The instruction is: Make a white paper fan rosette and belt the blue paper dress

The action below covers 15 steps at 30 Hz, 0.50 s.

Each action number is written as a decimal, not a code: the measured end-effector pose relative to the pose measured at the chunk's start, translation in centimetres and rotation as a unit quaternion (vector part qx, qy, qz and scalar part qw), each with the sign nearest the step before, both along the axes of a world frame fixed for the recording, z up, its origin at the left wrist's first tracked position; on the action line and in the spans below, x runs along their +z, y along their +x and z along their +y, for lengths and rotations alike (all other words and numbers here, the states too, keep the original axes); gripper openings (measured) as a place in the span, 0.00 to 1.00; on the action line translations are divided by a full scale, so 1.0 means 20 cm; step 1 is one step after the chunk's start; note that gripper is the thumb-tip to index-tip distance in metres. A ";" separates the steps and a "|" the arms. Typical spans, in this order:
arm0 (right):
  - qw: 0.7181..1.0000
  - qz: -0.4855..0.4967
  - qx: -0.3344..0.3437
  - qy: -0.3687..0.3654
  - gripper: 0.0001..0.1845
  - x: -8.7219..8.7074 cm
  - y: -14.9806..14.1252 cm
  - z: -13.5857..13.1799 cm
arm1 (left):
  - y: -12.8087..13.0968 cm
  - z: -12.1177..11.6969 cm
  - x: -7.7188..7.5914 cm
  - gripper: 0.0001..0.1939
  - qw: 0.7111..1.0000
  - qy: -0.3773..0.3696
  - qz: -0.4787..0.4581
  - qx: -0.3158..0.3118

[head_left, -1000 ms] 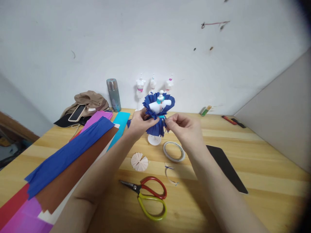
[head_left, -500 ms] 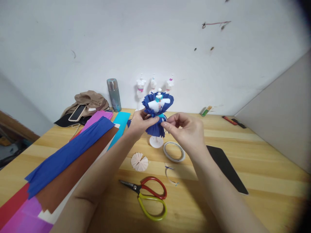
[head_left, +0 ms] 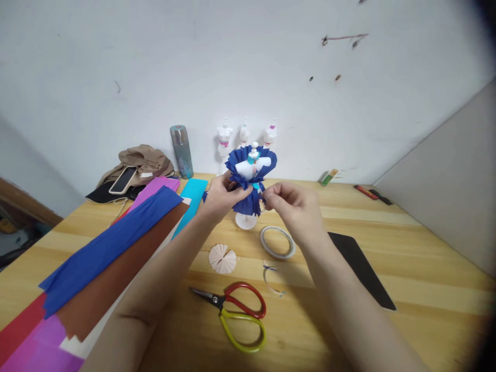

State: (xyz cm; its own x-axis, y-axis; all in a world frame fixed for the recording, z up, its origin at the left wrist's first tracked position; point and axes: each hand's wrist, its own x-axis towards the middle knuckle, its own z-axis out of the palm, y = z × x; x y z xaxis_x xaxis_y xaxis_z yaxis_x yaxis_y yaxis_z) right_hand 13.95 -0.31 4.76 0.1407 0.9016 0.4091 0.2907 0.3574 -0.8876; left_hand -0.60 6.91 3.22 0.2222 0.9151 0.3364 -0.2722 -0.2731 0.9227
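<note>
A small white mannequin (head_left: 251, 166) on a round base stands at the table's middle, wrapped in pleated dark blue crepe paper (head_left: 248, 201) with a turquoise band at the waist. My left hand (head_left: 219, 196) pinches the blue paper at the waist from the left. My right hand (head_left: 292, 206) is closed in a pinch on the waist from the right; what its fingertips hold is too small to name. A roll of tape (head_left: 277, 241) lies just in front of the base.
Scissors (head_left: 236, 307) with red and yellow handles and a pleated paper disc (head_left: 222, 258) lie near me. Coloured crepe sheets (head_left: 104, 248) cover the left. Three more mannequins (head_left: 244, 135), a flask (head_left: 182, 151), a phone on a bag (head_left: 123, 179) stand behind; a black slab (head_left: 360, 268) lies right.
Both hands have shifted slightly around the waist of the mannequin, which has turned and moved a little to the left. Nothing else on the table has moved.
</note>
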 end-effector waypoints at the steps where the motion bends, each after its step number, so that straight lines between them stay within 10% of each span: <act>1: 1.000 0.006 0.005 -0.004 0.12 0.00 0.00 0.00 | 0.00 0.00 0.00 0.16 1.000 0.004 0.004 0.003; 15: 0.990 -0.063 -0.083 0.093 0.09 0.00 0.03 0.00 | -0.02 0.03 -0.03 0.17 0.999 -0.002 -0.015 -0.033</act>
State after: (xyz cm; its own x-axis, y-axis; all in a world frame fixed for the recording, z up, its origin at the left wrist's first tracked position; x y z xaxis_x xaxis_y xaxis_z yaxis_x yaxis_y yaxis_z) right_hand 14.45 -0.24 4.80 0.2176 0.7779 0.5895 0.4637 0.4490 -0.7638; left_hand -0.93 7.48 2.64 0.2719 0.9004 0.3396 -0.3178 -0.2491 0.9149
